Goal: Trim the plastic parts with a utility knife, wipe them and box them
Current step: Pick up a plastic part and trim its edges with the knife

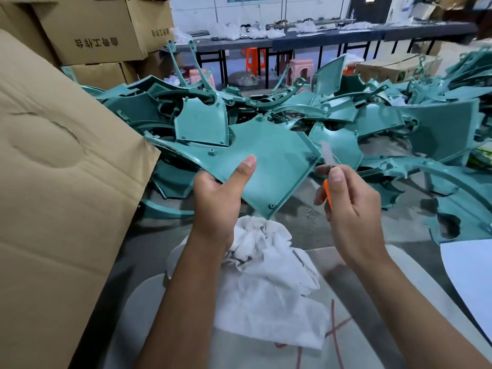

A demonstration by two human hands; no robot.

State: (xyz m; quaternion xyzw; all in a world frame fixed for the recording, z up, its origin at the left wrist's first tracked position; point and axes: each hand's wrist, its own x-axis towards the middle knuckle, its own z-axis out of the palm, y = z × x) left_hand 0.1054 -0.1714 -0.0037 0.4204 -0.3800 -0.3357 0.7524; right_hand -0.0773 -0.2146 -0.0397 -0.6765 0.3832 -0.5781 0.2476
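Left hand (pixel 218 198) grips teal panel (pixel 271 166); right hand (pixel 348 209) holds orange knife (pixel 327 194).

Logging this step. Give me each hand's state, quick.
Left hand: grips the teal part, thumb on top.
Right hand: holds the orange knife, blade blurred near the part's edge.

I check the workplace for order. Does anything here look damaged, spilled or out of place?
The teal parts lie in a loose tangled heap, not stacked. Small shavings are scattered on the table near the right hand. The white cloth is crumpled. No clear damage shows.
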